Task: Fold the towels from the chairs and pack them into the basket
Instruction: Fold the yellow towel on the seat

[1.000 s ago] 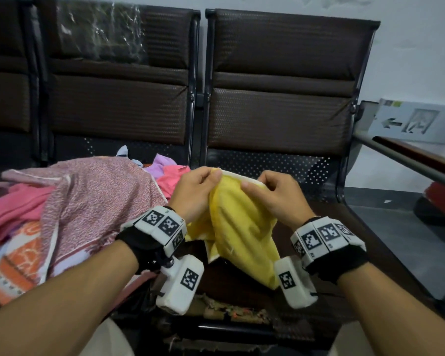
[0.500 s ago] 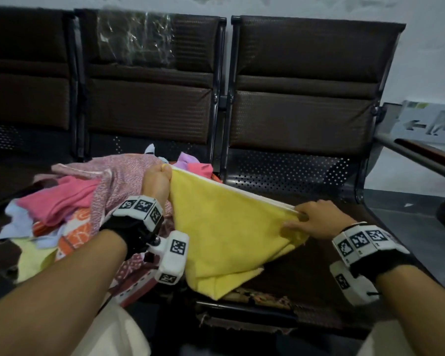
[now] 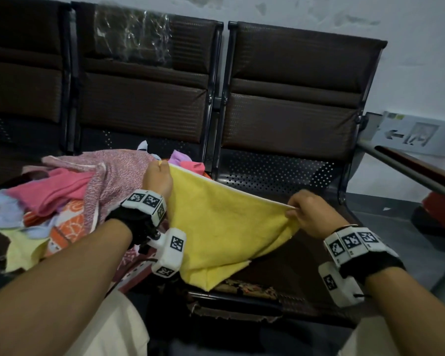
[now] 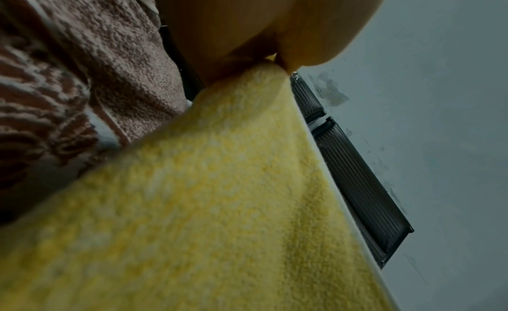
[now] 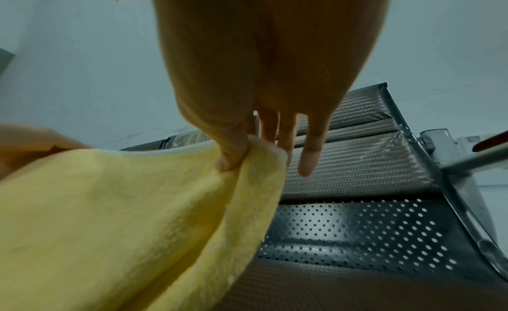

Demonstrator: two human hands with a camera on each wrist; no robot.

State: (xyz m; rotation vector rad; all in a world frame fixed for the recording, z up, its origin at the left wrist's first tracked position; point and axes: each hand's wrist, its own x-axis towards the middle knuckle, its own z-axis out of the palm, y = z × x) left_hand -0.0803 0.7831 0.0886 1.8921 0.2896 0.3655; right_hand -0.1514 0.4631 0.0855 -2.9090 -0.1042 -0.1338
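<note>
Pinching yellow towel [image 3: 224,222] corners, both hands spread apart.

Right hand [image 5: 264,81] pinches a corner of a yellow towel [image 5: 131,218] between thumb and fingers, above a perforated chair seat [image 5: 371,233].
</note>
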